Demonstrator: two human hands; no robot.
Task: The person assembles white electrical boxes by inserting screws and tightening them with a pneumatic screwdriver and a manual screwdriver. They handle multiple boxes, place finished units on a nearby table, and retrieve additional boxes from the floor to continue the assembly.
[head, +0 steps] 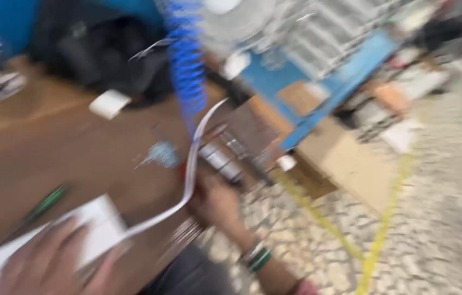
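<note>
The picture is badly motion-blurred. My left hand (51,262) lies at the bottom left on a white flat box or sheet (92,226) on the brown table (51,147). My right hand (217,202), with bands at the wrist, is closed around a metal tool (221,159) at the table's edge. A blue coiled hose (187,65) hangs down toward that tool. A white strip (190,169) curves from the white box up past the right hand.
A green-handled tool (45,205) lies on the table left of the hands. A small white block (109,104) and a dark bag (105,49) sit farther back. Blue shelving (340,82), a cardboard box (345,164) and yellow floor lines (375,246) are on the right.
</note>
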